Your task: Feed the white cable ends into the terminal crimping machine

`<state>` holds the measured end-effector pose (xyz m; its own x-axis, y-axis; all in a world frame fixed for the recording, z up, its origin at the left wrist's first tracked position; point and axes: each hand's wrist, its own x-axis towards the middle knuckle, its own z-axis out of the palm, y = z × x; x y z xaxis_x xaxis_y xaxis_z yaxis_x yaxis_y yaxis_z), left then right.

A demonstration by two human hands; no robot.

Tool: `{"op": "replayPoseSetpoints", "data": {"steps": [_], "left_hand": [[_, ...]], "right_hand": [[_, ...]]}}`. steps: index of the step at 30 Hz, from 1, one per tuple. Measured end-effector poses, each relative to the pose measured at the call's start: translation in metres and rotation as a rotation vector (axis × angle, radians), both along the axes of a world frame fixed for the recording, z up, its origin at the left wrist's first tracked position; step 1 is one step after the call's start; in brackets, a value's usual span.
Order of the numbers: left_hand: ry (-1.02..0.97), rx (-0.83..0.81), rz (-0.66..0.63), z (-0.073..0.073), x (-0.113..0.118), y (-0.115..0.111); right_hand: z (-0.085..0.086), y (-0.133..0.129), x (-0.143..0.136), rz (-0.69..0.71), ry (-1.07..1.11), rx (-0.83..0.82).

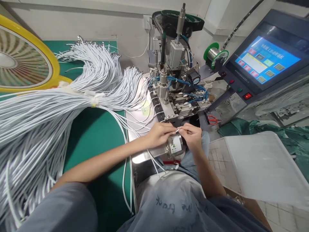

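Note:
Both my hands meet at the front edge of a small automatic machine [169,87]. My left hand [161,132] is closed in a pinch on a white cable [177,130], whose short end shows between the fingertips. My right hand [193,134] pinches the same end from the other side, fingers and thumb pressed together. Just below them sits a metal cylinder [175,144] with a white label. Several more white cables run from the large bundle [106,100] on the left towards the machine's front, and some hang over the edge near my lap.
A yellow fan [51,61] stands at the left on the green mat [96,138]. To the right are a touchscreen panel [267,58], a wire spool [213,54], red-handled scissors [213,120] and a white plastic bin [260,164]. A black bowl feeder [193,22] rises behind the machine.

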<state>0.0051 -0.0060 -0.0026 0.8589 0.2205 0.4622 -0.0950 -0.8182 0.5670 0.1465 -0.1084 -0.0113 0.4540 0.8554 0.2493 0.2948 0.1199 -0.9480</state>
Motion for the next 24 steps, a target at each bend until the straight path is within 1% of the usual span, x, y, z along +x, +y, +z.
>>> {"op": "replayPoseSetpoints", "data": {"steps": [1,2,3,4,6,8,9,10,12,13,15,18,21,23,24], "left_hand": [[-0.014,-0.034,-0.01,0.0,0.0,-0.001],[-0.022,-0.035,-0.018,0.0,0.0,-0.001],[-0.025,0.001,-0.021,0.001,0.0,0.0],[-0.021,0.075,-0.016,0.001,0.0,0.001],[0.002,0.305,0.008,0.003,-0.001,0.005],[0.046,0.554,0.032,0.006,-0.003,0.009],[0.077,0.65,0.034,0.007,-0.004,0.011],[0.113,0.717,0.029,0.008,-0.004,0.011],[0.174,0.776,0.02,0.009,-0.005,0.011],[0.192,0.772,0.029,0.008,-0.004,0.01],[0.202,0.711,0.074,0.004,-0.002,0.007],[0.157,0.518,0.135,-0.005,0.002,0.002],[0.138,0.315,0.142,-0.012,0.005,-0.001],[0.173,0.253,0.126,-0.014,0.005,-0.002],[0.207,0.257,0.11,-0.015,0.005,-0.002]], "right_hand": [[-0.003,0.001,-0.002,-0.002,0.048,0.029],[-0.007,0.002,-0.003,0.013,0.092,0.053],[-0.009,0.003,-0.003,0.041,0.125,0.065],[-0.01,0.003,-0.002,0.072,0.138,0.062],[-0.006,0.003,0.004,0.122,0.089,0.007],[0.001,0.001,0.011,0.154,-0.042,-0.078],[0.006,0.0,0.014,0.17,-0.117,-0.119],[0.009,0.0,0.017,0.192,-0.187,-0.157],[0.013,0.0,0.021,0.245,-0.296,-0.218],[0.012,0.0,0.021,0.261,-0.327,-0.237],[0.007,0.001,0.021,0.255,-0.33,-0.239],[-0.005,0.002,0.015,0.144,-0.223,-0.168],[-0.015,0.003,0.006,0.005,-0.087,-0.104],[-0.021,0.003,0.003,-0.053,-0.025,-0.095],[-0.024,0.004,0.003,-0.065,-0.004,-0.099]]}}
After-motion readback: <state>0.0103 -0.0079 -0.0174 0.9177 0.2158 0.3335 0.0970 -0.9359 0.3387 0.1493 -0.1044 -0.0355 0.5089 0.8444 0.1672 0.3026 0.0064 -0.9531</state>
